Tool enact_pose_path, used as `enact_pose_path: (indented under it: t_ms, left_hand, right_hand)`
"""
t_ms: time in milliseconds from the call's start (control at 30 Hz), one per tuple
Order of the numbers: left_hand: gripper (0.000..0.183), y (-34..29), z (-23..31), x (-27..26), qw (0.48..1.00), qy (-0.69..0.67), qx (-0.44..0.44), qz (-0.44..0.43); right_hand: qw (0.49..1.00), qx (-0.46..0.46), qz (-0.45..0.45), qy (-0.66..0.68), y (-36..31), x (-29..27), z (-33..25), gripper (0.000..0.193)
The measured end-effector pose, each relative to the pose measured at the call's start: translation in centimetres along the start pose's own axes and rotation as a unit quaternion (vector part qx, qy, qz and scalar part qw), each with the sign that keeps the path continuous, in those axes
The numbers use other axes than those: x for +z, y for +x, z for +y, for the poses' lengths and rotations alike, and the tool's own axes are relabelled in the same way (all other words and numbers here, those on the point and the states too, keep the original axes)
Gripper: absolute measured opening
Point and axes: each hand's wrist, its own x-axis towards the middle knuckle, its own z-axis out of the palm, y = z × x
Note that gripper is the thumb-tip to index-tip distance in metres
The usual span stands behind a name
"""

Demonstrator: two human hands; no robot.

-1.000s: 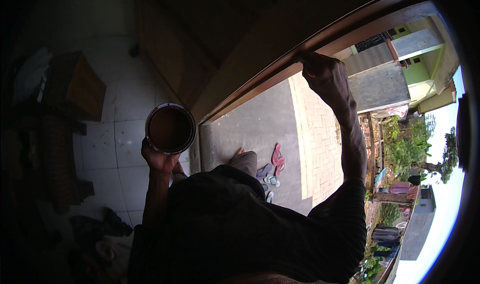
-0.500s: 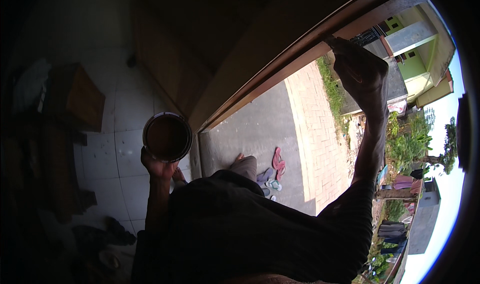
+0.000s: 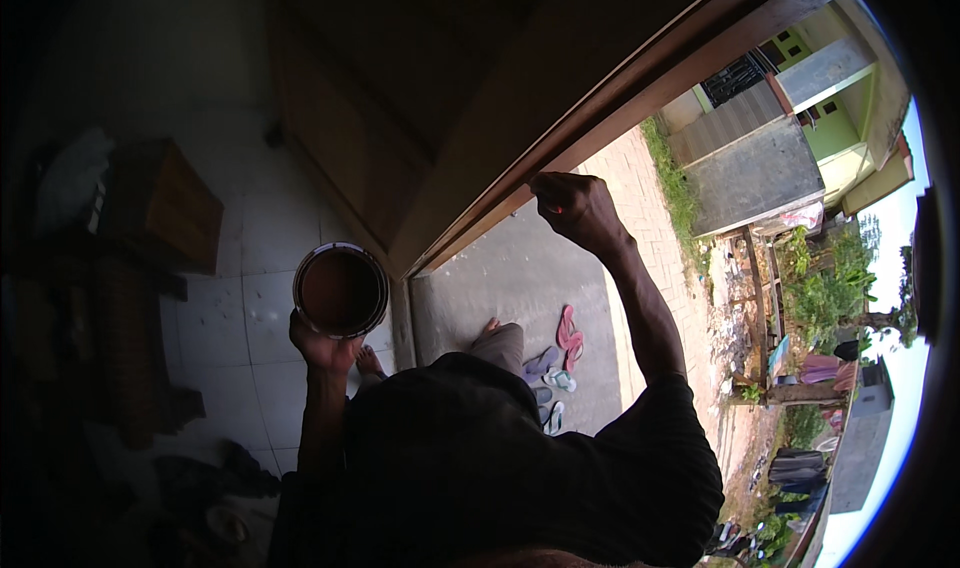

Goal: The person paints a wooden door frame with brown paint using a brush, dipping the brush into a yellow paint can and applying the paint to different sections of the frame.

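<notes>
My left hand (image 3: 325, 346) grips an open round can (image 3: 341, 335) from below and its near side. Reddish-brown paint (image 3: 340, 286) shows inside it. On the right, my right hand (image 3: 585, 213) is closed at the brown wooden door frame (image 3: 610, 118), its fingers around what looks like a paintbrush (image 3: 557, 209). Only a small red bit of it shows; my fingers hide most of the rest. The fingertips are at the frame's edge, about midway along the visible post.
A dark wooden door panel (image 3: 350, 158) stands left of the frame. Several sandals (image 3: 570, 338) lie on the grey concrete outside, by my feet. A wooden box-like piece of furniture (image 3: 165, 208) stands on the white tiles (image 3: 270, 318) at left.
My right hand has come down along the door frame, toward me and to the left, with the elbow more bent. The can in my left hand has shifted slightly in view.
</notes>
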Motion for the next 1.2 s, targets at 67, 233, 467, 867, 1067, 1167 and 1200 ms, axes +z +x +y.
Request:
enact_pose_path:
  t_ms: [67, 233, 467, 867, 1067, 1167, 1200]
  left_hand:
    - [0.079, 0.0, -0.1, 0.3, 1.000, 0.004, 0.006, 0.011]
    - [0.080, -0.2, -0.2, 0.7, 0.999, 0.023, 0.020, 0.020]
    - [0.082, -0.1, -0.3, 0.7, 1.000, 0.025, -0.002, 0.005]
    - [0.075, 1.0, -2.2, 3.5, 1.000, 0.009, -0.020, -0.011]
    - [0.076, 0.4, -1.0, 4.0, 0.999, 0.035, -0.011, -0.032]
    - [0.082, 0.4, -0.7, 4.4, 0.998, 0.046, -0.020, -0.026]
    - [0.083, 0.5, -0.7, 4.1, 0.999, 0.042, -0.026, -0.022]
  right_hand:
    - [1.000, -0.011, 0.022, 0.014, 0.1, 1.1, 1.0, 0.026]
    - [1.000, 0.002, 0.006, -0.015, 0.7, 1.5, 2.4, 0.027]
    - [0.998, 0.012, 0.009, -0.053, 2.9, -5.1, 0.3, 0.011]
    - [0.968, -0.064, 0.124, -0.209, 4.5, -17.0, -1.5, 0.021]
    - [0.969, -0.064, 0.206, -0.117, 1.9, -15.3, -4.4, 0.026]
    - [0.985, -0.034, 0.161, -0.044, -0.1, -9.9, -4.5, 0.024]
    - [0.990, -0.018, 0.139, -0.021, -0.7, -8.0, -4.3, 0.023]
